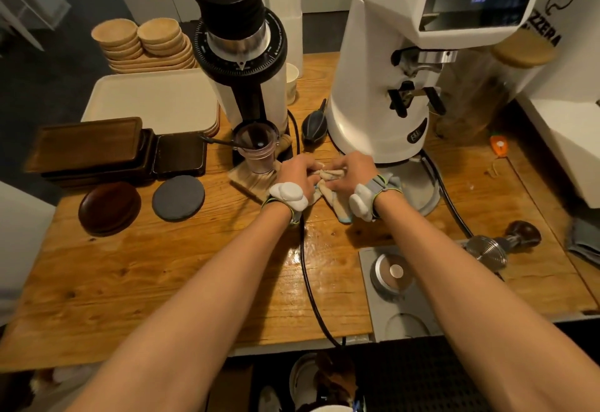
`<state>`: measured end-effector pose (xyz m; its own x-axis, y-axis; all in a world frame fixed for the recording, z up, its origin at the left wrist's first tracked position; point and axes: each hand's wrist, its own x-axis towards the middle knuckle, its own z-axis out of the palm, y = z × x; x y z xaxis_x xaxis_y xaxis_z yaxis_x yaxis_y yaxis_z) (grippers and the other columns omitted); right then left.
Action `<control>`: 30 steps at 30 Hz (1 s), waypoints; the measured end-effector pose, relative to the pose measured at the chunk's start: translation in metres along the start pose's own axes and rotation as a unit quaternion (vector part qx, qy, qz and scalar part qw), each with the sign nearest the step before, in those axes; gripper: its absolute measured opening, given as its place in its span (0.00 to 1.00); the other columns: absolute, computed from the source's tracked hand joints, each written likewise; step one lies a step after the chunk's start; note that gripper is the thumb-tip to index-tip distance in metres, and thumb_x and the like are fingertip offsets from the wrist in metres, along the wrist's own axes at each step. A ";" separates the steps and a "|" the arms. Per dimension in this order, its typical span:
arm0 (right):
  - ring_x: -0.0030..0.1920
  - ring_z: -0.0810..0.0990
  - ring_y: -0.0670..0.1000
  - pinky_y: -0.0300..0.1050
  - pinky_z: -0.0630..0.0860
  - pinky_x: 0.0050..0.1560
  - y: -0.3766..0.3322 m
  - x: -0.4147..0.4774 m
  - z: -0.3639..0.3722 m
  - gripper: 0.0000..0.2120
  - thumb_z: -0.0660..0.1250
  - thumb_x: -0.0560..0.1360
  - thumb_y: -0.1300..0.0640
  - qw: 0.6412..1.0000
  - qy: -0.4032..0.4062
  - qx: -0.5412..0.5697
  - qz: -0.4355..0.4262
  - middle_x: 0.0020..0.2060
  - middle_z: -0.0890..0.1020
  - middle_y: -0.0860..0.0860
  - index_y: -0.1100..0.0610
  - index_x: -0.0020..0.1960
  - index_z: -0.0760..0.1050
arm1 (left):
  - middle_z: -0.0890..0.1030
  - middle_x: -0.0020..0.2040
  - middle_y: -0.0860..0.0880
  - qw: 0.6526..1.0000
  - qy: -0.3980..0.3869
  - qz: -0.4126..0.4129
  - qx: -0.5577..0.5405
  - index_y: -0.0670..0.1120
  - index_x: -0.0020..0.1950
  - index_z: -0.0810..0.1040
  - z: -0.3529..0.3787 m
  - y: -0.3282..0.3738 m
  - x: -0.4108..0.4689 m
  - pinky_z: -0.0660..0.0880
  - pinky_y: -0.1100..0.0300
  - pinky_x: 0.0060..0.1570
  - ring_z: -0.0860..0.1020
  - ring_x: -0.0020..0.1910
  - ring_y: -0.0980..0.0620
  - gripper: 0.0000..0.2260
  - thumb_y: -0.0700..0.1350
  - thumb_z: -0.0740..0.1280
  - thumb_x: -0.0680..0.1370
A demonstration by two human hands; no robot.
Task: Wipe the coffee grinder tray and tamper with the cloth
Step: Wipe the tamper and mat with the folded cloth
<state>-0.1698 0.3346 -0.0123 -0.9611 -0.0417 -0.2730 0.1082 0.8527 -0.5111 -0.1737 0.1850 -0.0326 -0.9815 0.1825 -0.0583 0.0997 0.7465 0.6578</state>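
Note:
A beige cloth [336, 202] with a blue edge lies bunched on the wooden counter in front of the white coffee grinder [373, 93]. My left hand [298, 173] and my right hand [352, 174] both grip it, fingers curled into its folds. The grinder's round grey tray [420, 190] lies just right of my right hand, partly under the cloth. The tamper [501, 244], steel base and dark wooden knob, lies on its side at the right, beside the grey tamping station [393, 294].
A black grinder [242, 54] with a dosing cup [256, 148] stands at the left, with a brush under it. A black cable [305, 268] crosses the counter. Dark trays [97, 148], coasters [178, 197] and wooden plates [143, 43] fill the left side.

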 end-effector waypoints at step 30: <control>0.54 0.81 0.52 0.39 0.73 0.52 -0.001 -0.064 0.007 0.20 0.80 0.65 0.54 0.997 -0.029 -0.070 0.027 0.51 0.84 0.51 0.53 0.56 0.84 | 0.81 0.51 0.45 0.999 0.033 0.012 -0.040 0.43 0.53 0.84 0.022 0.002 -0.076 0.75 0.58 0.52 0.79 0.52 0.48 0.07 0.40 0.71 0.76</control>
<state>-0.1070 0.3326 0.0005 -0.9379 -0.0215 -0.3461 0.1183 0.9184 -0.3775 -0.0948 0.1868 -0.0434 -0.9879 0.1547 0.0069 0.1129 0.6891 0.7158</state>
